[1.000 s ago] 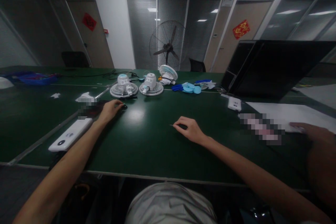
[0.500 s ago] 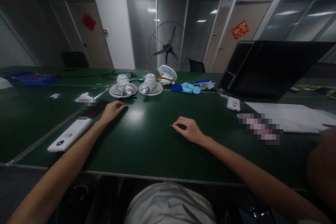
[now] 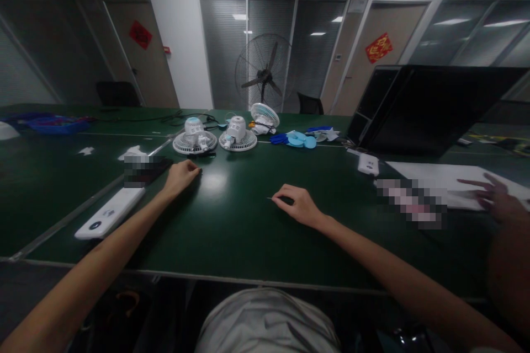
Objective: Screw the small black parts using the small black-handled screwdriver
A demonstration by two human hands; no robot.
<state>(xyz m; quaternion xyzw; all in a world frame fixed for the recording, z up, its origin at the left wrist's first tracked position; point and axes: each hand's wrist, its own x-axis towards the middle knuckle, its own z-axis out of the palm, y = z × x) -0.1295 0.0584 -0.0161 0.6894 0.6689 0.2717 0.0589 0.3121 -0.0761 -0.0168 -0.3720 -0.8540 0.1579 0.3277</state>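
Observation:
My left hand (image 3: 180, 177) rests low over the green tabletop (image 3: 232, 231), its fingertips pinched on a tiny dark thing (image 3: 200, 170) too small to name. Farther right, my right hand (image 3: 296, 204) also pinches, thumb against forefinger, with a thin pale sliver (image 3: 269, 198) poking out to the left; its kind is unclear. Beyond my left hand lie two small white fans, one on the left (image 3: 194, 138) and one beside it (image 3: 237, 135), both with grilles down. Behind them a third white fan (image 3: 265, 117) leans tilted.
Light-blue discs (image 3: 301, 139) lie past my right hand. A long white device (image 3: 110, 214) sits beside my left forearm. At right are a white power bank-like box (image 3: 368, 164), a black computer case (image 3: 430, 110), white sheets (image 3: 439, 176) and another person's hand (image 3: 494, 196).
The other person's hand at the right has come up over the white sheets with fingers spread. My left hand has shifted very slightly; my right hand stays in place.

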